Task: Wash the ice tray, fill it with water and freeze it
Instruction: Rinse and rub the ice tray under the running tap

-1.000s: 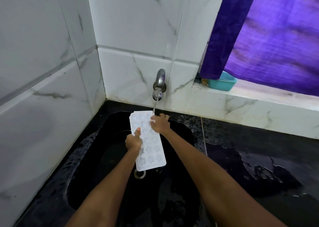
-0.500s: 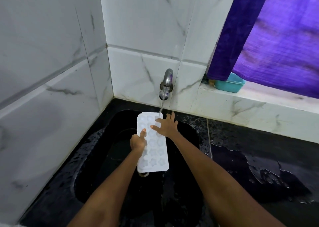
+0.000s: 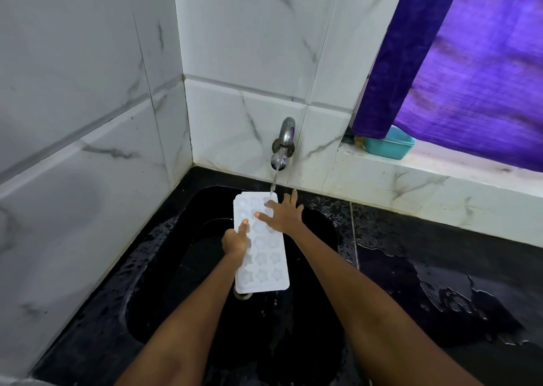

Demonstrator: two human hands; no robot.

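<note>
no readable text anywhere — no labels, brands or numbers.

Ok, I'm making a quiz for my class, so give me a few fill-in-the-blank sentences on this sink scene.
1. Water from the tap lands on the ice tray's ____ end.
2. The ____ hand grips the tray's edge.
3. The right hand lies on the tray with fingers ____.
4. The sink is ____ in colour.

Missing words: far; left; spread; black
</note>
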